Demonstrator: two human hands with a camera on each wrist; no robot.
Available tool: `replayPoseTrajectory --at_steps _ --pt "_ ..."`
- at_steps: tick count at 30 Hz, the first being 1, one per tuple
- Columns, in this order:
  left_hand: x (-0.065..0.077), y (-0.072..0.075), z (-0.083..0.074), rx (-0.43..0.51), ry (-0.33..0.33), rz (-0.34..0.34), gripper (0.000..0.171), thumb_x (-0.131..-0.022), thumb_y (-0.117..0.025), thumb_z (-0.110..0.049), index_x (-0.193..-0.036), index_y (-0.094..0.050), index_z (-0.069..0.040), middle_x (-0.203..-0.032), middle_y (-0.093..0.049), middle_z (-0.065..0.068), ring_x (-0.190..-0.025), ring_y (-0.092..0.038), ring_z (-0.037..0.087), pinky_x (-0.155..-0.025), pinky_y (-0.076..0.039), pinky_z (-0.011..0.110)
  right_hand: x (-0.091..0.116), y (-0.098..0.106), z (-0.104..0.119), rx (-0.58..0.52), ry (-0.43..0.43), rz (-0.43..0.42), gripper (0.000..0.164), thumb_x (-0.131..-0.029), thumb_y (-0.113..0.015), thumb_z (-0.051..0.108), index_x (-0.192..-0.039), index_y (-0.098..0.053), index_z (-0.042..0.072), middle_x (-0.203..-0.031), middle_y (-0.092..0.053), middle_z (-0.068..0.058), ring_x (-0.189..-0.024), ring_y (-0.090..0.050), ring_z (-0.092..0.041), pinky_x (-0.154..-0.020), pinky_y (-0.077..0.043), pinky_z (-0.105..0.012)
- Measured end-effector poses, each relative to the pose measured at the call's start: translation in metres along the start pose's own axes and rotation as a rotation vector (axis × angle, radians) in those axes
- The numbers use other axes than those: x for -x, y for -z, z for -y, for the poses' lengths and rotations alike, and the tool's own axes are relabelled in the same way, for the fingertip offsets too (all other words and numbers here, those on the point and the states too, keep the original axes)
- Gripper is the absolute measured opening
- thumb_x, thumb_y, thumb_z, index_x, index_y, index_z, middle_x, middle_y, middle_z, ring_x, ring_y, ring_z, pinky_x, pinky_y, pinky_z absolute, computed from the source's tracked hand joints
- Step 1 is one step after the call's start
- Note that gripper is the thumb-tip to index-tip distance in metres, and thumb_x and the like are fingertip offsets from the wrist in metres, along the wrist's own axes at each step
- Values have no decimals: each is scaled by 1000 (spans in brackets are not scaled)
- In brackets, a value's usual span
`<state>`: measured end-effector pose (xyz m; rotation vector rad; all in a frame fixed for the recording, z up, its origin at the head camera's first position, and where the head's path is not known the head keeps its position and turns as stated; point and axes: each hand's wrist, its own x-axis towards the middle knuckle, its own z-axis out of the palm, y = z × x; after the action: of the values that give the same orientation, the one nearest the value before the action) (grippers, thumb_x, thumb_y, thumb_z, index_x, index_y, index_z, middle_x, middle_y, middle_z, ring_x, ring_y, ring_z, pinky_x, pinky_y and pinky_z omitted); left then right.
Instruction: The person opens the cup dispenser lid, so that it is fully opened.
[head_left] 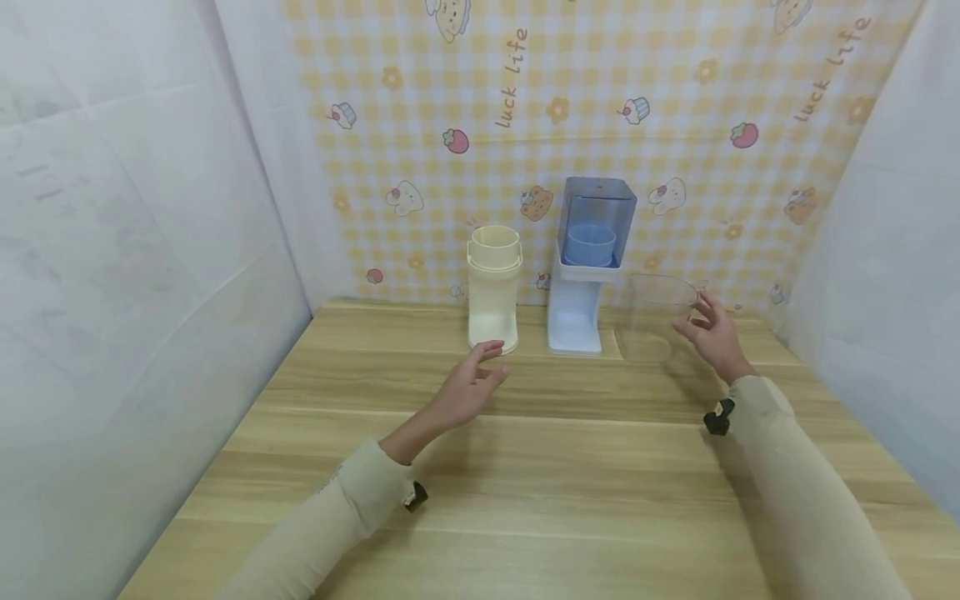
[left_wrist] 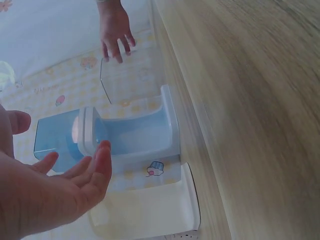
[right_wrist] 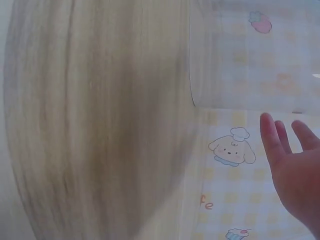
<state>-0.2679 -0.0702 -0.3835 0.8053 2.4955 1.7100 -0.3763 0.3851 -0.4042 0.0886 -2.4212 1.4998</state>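
Observation:
A clear see-through container (head_left: 651, 321) stands on the table at the right, by the back wall. My right hand (head_left: 712, 335) is at its right side; in the right wrist view its loosely spread fingers (right_wrist: 270, 137) are right by the container's edge. To the left are a white stand with a blue see-through top (head_left: 587, 218), which has a blue cup-like part inside, and a cream cup-topped stand (head_left: 492, 304). In front of the cream stand hovers my left hand (head_left: 463, 390), holding nothing, its fingers loosely bent in the left wrist view.
A wood-grain table (head_left: 480, 500) reaches to a yellow checked backdrop (head_left: 420, 133) with cartoon prints. White sheets (head_left: 135, 250) hang on the left and right sides. Small black devices (head_left: 718, 417) sit on both sleeves.

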Motion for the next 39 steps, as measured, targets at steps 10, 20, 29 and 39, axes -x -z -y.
replayPoseTrajectory --at_steps 10,20,29,39 --pt "3 -2 -12 13 16 -78 51 -102 -54 -14 -147 -36 0 -150 -39 25 -117 -57 43 -92 -52 56 -2 -7 49 -26 -1 -270 70 -94 -65 37 -155 -31 27 -158 -31 -8 -134 -39 -34 -102 -42 -44" --pt "9 -2 -28 -8 17 -67 49 -103 -51 -10 -145 -34 7 -147 -38 32 -116 -56 48 -91 -53 55 -19 -34 111 -161 77 -324 64 -92 -68 25 -150 -41 28 -153 -39 -5 -128 -44 -27 -99 -44 -36" --pt "1 -7 2 19 27 -89 49 -103 -53 -17 -147 -37 -3 -149 -41 24 -115 -58 43 -88 -54 53 -22 -58 151 -156 136 -292 66 -91 -69 21 -150 -40 28 -155 -36 -5 -128 -47 -29 -100 -47 -40" --pt "0 -8 4 30 28 -76 48 -103 -53 -18 -147 -38 -5 -149 -42 22 -115 -58 42 -89 -54 54 -28 -80 182 -102 201 -275 72 -90 -72 30 -152 -38 24 -157 -33 -3 -135 -41 -32 -108 -39 -45"
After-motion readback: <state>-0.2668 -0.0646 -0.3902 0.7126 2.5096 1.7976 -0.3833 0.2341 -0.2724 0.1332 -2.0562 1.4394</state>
